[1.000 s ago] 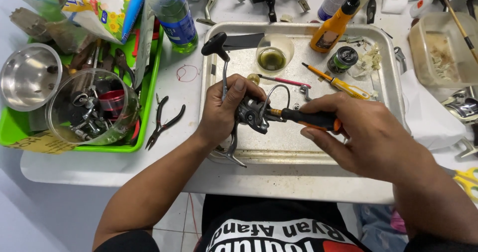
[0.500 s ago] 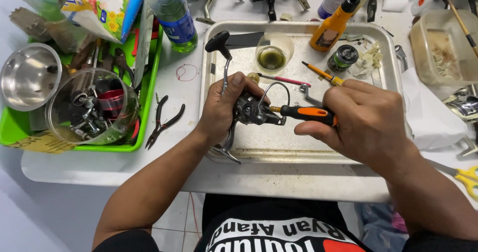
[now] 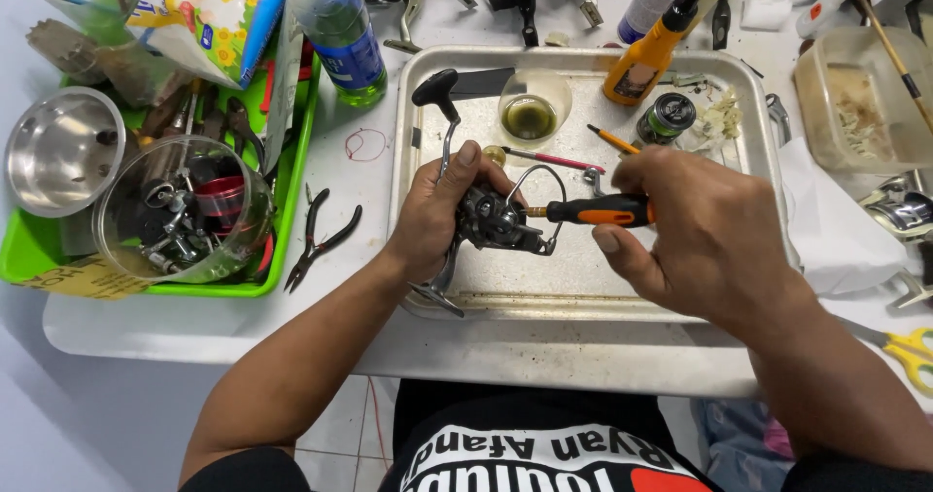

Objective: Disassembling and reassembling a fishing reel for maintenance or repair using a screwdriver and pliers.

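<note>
Both fingers (image 3: 466, 167) around fishing reel (image 3: 496, 220)

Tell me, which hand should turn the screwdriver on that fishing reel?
Probably the right hand: it already grips the screwdriver, whose tip meets the fishing reel. The left hand is busy holding the reel over the metal tray.

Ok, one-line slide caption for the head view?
Left hand steadies a fishing reel over a metal tray while right hand drives a screwdriver into it.
</note>
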